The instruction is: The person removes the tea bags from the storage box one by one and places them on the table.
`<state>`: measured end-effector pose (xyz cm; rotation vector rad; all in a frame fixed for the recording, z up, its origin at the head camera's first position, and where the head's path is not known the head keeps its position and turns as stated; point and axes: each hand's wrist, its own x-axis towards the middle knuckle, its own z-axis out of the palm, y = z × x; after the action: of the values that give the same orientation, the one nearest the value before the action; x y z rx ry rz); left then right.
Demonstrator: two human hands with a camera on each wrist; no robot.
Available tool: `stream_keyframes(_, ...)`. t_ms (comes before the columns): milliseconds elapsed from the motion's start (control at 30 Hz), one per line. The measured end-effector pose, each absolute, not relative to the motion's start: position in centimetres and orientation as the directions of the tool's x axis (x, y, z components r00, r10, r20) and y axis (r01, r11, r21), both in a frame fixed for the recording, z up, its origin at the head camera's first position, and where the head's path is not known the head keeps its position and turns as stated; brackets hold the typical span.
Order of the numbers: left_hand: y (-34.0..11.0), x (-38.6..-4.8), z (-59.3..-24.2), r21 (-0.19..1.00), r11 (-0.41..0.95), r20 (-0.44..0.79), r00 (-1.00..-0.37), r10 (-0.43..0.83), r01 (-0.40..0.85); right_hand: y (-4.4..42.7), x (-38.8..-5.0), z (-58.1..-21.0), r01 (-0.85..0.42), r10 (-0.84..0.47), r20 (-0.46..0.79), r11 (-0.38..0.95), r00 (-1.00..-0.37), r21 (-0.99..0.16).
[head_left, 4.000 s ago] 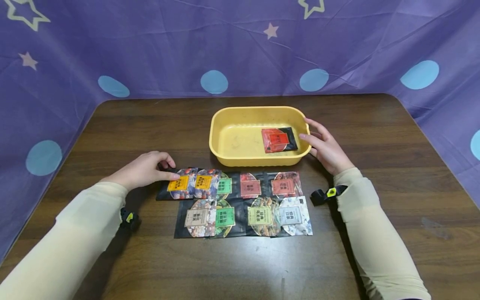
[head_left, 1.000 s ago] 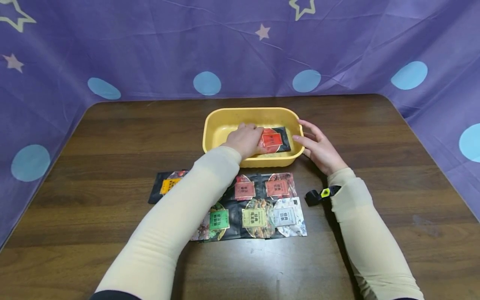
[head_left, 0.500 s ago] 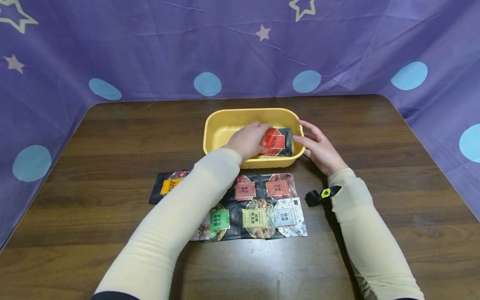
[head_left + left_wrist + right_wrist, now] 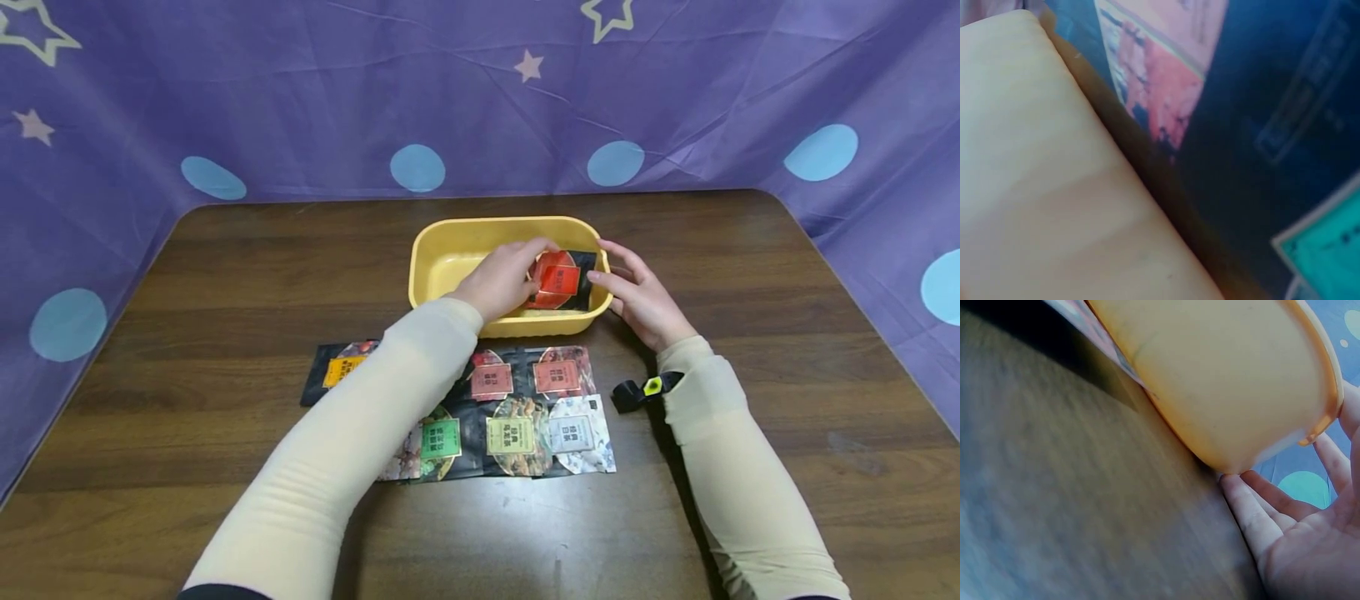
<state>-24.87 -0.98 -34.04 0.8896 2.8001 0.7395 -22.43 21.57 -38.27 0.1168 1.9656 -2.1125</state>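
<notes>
Inside a yellow plastic basin [image 4: 540, 326], my left hand [image 4: 501, 280] pinches the left edge of a red-and-black tea sachet [image 4: 561, 280]. The sachet lies toward the basin's right end. My right hand [image 4: 647, 302] grips the basin's right rim, thumb over the inner side and fingers outside. In the right wrist view, fingertips of that hand [image 4: 1310, 550] touch the basin's outer wall [image 4: 1235, 381] low down. The left wrist view shows only the sleeve [image 4: 1054, 175] and sachets below it; the left hand is out of that view.
In front of the basin lie two overlapping rows of tea sachets, among them orange [image 4: 342, 372], pink [image 4: 491, 382], green [image 4: 440, 439], yellow-green [image 4: 510, 435] and pale blue [image 4: 572, 434] labels. My left forearm crosses above them, hiding some. A purple curtain [image 4: 480, 100] hangs behind the wooden table [image 4: 750, 275].
My left hand has gone from the orange-label sachets at the left into the basin. Over the last second it has shifted the red-and-black sachet slightly right. My right hand stays at the rim.
</notes>
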Motion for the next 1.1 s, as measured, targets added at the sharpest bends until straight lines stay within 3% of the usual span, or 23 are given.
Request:
stream_keyframes(267,-1.5,-23.7,-32.9,0.518,0.674,0.102,-0.821,0.562,0.526,21.7,-22.3,-38.6,0.215,-0.138,-0.198,-0.120,-0.970,-0.969)
stream_keyframes(633,-2.9,-22.4,-31.4,0.645,0.624,0.102,-0.860,0.500,0.440,21.6,-22.4,-38.5,0.226,-0.141,-0.209,-0.118,-0.968,-0.967)
stream_keyframes(1100,-6.7,-21.2,-29.8,0.714,0.576,0.133,-0.885,0.446,0.397,21.5,-22.5,-38.7,0.220,-0.132,-0.205,-0.111,-0.970,-0.969)
